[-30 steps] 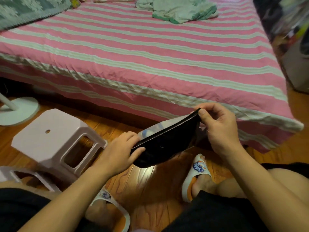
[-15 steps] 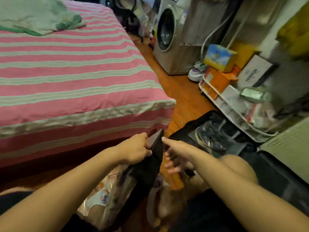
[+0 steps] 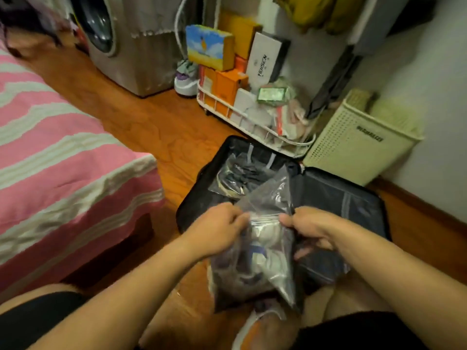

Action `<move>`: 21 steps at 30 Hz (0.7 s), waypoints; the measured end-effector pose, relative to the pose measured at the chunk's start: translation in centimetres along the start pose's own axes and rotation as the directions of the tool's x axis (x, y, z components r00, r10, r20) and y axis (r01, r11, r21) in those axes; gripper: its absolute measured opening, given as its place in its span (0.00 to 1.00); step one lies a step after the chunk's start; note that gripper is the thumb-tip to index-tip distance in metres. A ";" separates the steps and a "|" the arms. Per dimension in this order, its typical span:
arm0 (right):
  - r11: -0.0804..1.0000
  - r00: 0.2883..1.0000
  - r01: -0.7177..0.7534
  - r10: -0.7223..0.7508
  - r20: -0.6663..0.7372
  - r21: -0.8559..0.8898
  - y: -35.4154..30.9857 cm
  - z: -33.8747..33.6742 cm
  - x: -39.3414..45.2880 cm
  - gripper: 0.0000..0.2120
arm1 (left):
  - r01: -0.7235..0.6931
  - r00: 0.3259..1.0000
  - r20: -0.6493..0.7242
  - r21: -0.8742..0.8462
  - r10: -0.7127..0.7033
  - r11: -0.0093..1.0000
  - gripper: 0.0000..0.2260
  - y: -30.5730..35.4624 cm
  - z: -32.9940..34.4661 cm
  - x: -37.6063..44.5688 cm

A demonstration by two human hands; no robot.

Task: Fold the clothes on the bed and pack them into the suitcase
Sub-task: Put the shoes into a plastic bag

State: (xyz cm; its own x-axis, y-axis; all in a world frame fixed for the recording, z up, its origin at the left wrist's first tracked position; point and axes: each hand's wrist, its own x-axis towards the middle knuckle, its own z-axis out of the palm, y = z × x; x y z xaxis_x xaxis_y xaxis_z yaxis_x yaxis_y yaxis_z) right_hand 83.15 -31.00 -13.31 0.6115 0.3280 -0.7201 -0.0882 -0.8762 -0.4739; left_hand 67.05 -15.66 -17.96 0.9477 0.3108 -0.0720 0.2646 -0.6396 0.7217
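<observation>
Though motion blur hides what fills the clear zip bag (image 3: 255,258), it hangs between the hands, long axis running down toward the knees. The left hand (image 3: 217,231) and right hand (image 3: 310,228) each pinch its sealed top edge. Just beyond both hands lies the open suitcase (image 3: 336,195).

Clear, glossy, crinkled plastic bag (image 3: 255,251). Black matt fabric suitcase (image 3: 202,195) lining. Polished, glossy wooden floor (image 3: 151,127). Soft woven striped cloth bedsheet (image 3: 50,147). Perforated matt cream plastic basket (image 3: 353,145). Printed cardboard boxes (image 3: 209,48).
</observation>
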 end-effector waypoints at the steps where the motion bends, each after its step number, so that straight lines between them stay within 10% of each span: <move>1: 0.999 0.997 0.039 -0.036 -0.074 0.034 0.5 -2.7 0.5 0.13 | 0.054 0.997 -0.056 -0.036 -0.056 0.998 0.16 -0.8 -0.4 2.0; 6: 0.967 0.915 0.219 -0.157 -0.371 0.131 4.0 -12.5 5.7 0.14 | 0.498 0.857 -0.053 -0.171 -0.513 0.850 0.12 -7.2 3.9 10.1; 9: 0.946 0.885 0.268 -0.167 -0.434 0.183 5.5 -15.2 10.9 0.15 | 0.651 0.749 0.112 0.064 -0.653 0.757 0.10 -11.1 9.4 14.9; 21: 0.422 0.943 0.321 -0.057 -0.329 0.848 11.3 -9.9 33.7 0.15 | 0.455 0.851 0.045 0.434 -0.523 0.778 0.15 -26.4 23.8 32.1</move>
State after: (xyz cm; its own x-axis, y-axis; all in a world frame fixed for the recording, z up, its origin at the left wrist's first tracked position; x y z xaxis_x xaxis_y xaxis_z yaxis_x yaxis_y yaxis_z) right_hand 110.53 -33.37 -37.95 0.8400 0.2431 -0.4851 -0.5073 0.0347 -0.8611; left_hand 94.76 -5.49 -55.70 0.6765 0.5672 -0.4697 0.7141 -0.6612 0.2300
